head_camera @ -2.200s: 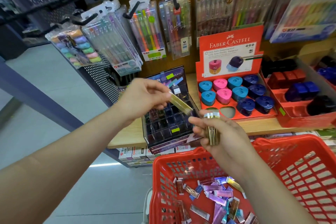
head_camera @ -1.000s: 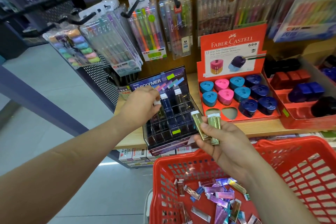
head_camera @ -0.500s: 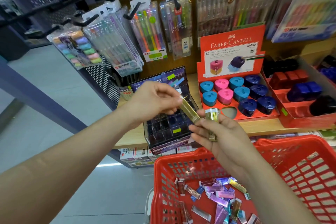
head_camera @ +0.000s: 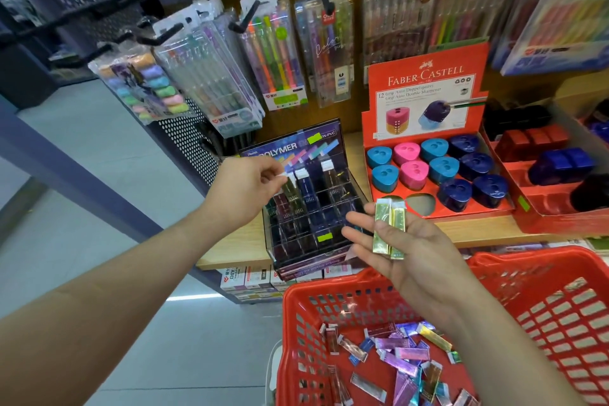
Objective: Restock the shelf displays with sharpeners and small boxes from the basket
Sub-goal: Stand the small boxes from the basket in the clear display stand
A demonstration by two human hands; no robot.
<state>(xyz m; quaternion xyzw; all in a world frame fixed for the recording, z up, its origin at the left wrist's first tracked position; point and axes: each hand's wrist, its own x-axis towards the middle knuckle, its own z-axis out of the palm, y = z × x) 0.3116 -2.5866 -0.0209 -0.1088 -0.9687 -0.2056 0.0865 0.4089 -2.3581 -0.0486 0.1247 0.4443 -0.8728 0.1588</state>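
Note:
My left hand pinches the white top of a gold small box standing in a back-left slot of the dark clear display rack. Two blue boxes stand in slots beside it. My right hand is palm up in front of the rack, fingers loosely curled under two gold-green small boxes lying side by side. Below it, the red basket holds several shiny purple, pink and gold small boxes.
A red Faber-Castell tray of blue, pink and navy sharpeners sits right of the rack, with one empty pocket at its front. More red trays stand further right. Pen packs hang on hooks above. Floor lies to the left.
My left hand took a gold box from my right hand and moved it left into a back slot of the rack. My right hand opened flatter, two boxes left on it.

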